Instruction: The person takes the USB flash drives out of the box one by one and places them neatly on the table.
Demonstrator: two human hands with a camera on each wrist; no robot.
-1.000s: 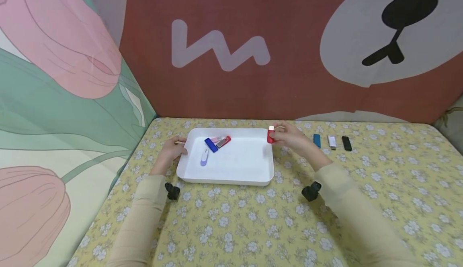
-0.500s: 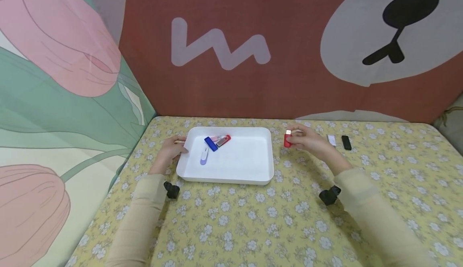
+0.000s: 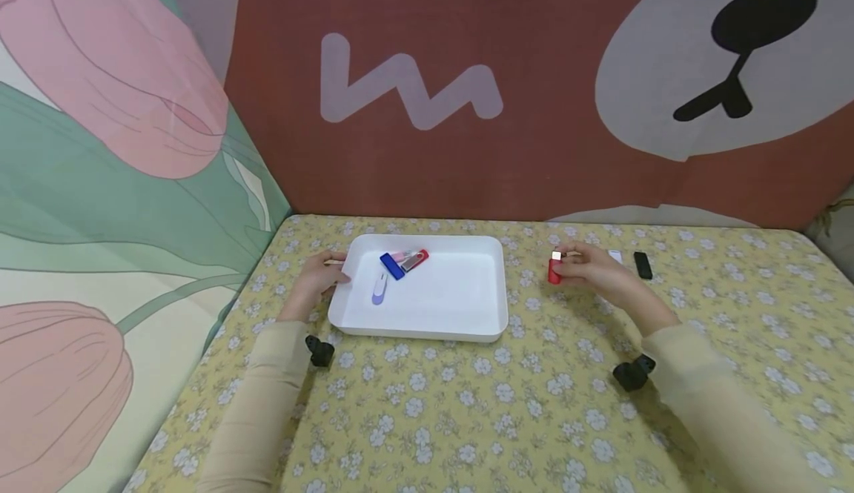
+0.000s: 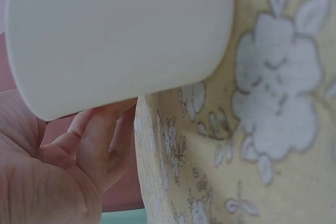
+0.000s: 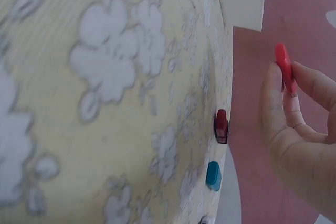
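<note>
My left hand [image 3: 320,278] holds the left end of the white tray [image 3: 427,335]; the left wrist view shows its fingers [image 4: 100,140] against the tray [image 4: 121,35]. Inside the tray lie a blue stick [image 3: 392,266], a red and silver stick [image 3: 415,260], a pink one [image 3: 402,256] and a lilac and white one [image 3: 379,290]. Right of the tray, my right hand [image 3: 597,274] pinches a red USB stick [image 3: 554,269] between thumb and fingers. The right wrist view also shows this stick [image 5: 285,69] above the table.
At the back right, a white stick [image 3: 615,256] is partly hidden by my right hand, beside a black stick [image 3: 643,265]. A dark red stick [image 5: 221,126] and a teal stick [image 5: 213,176] lie on the flowered cloth. A patterned wall stands behind.
My right hand has moved right from the tray's right rim with the red stick and now blocks the teal stick in the head view. My left hand has stayed at the tray.
</note>
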